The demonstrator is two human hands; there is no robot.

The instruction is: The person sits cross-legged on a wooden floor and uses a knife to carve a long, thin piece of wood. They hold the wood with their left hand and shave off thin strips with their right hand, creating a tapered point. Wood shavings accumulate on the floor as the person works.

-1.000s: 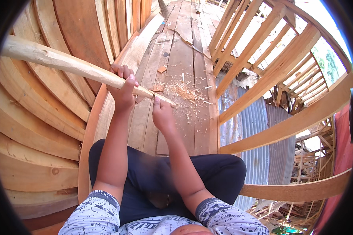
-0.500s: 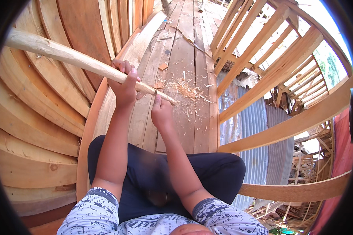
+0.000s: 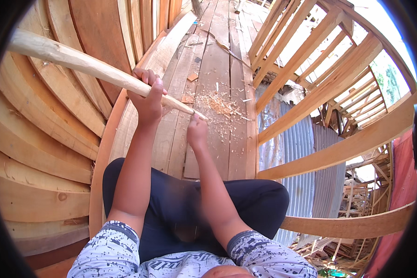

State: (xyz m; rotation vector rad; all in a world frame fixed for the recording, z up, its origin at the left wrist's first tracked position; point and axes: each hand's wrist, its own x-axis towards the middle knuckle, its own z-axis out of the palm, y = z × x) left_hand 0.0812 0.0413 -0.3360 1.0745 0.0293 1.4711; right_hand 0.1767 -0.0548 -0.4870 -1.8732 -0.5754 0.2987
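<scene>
A long peeled wooden pole slants from the upper left down to a narrowed tip over the plank floor. My left hand is wrapped round it partway along, with the thumb lying up against the wood. Close to the tip, my right hand is closed, its thumb at the pole's near side. A thin dark edge shows between that hand and the wood; what the fingers hold is mostly hidden. Just beyond the tip, pale wood shavings lie scattered on the planks.
I sit cross-legged on a plank floor. A wall of overlapping boards curves along the left. On the right stands a wooden slat railing, with corrugated metal sheets below it. Small wood scraps lie farther ahead.
My right hand has slid forward and slightly right along the pole towards its tip. The left hand and the pole have hardly moved.
</scene>
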